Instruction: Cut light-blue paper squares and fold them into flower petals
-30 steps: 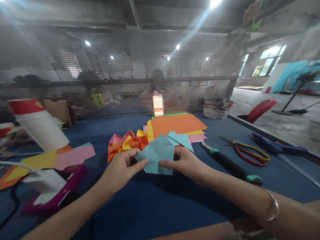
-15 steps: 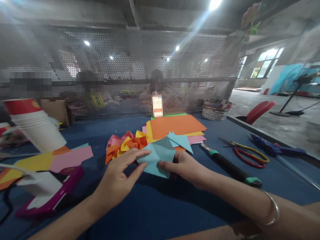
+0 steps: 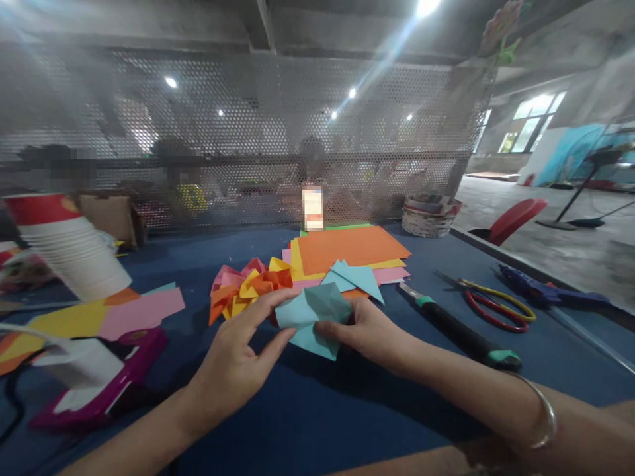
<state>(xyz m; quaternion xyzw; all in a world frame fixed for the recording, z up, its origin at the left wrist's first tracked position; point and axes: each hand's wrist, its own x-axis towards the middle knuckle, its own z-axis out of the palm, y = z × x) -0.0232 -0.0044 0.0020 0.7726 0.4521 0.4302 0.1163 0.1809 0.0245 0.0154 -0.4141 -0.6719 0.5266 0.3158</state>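
A light blue folded paper [image 3: 313, 314] is held up above the dark blue table between my two hands. My left hand [image 3: 243, 350] pinches its left edge between thumb and fingers. On the right side, my right hand [image 3: 370, 330] grips it with the thumb in front and the fingers partly hidden behind. Creases show across the paper, and its top edge tilts back. Just behind lie folded pink, yellow and orange paper pieces [image 3: 253, 284] and light blue folded pieces [image 3: 360, 279], the latter by a stack of coloured sheets [image 3: 352, 250].
At the right lie a green-black cutter [image 3: 456, 330], scissors [image 3: 496, 305] and a blue glue gun [image 3: 540, 289]. Stacked paper cups [image 3: 74, 248], a purple power strip [image 3: 109, 390] and loose coloured paper [image 3: 143, 313] are at the left. A woven basket [image 3: 430, 217] stands behind.
The blue paper has shifted slightly right, and its upper part has tipped down, showing more creases. Both hands keep hold of it, nearly in place.
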